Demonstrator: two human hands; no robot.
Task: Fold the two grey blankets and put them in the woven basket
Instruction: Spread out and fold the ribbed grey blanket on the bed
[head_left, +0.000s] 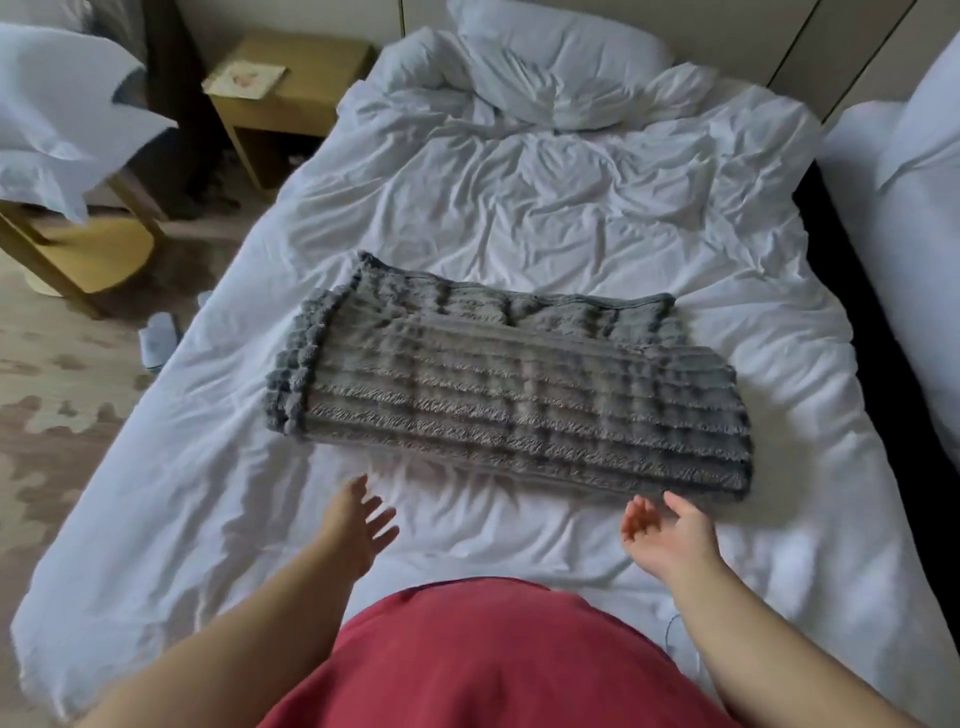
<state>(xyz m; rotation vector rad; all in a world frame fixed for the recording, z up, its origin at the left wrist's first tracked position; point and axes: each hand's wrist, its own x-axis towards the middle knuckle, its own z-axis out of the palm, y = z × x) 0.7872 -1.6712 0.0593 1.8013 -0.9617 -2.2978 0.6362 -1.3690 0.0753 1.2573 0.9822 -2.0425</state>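
A grey ribbed blanket (509, 384) lies folded into a long band across the middle of the white bed (519, 208). My left hand (358, 519) hovers just short of the blanket's near edge, fingers spread and holding nothing. My right hand (670, 530) is close to the blanket's near right corner, palm turned inward, fingers relaxed and empty. Only one grey blanket shows. No woven basket is in view.
Crumpled white pillows (550, 67) lie at the head of the bed. A wooden nightstand (291, 93) stands at the far left, a wooden chair (88, 249) with white linen nearer on the left. White slippers (156, 338) lie on the carpet. A second bed (898, 218) borders the right.
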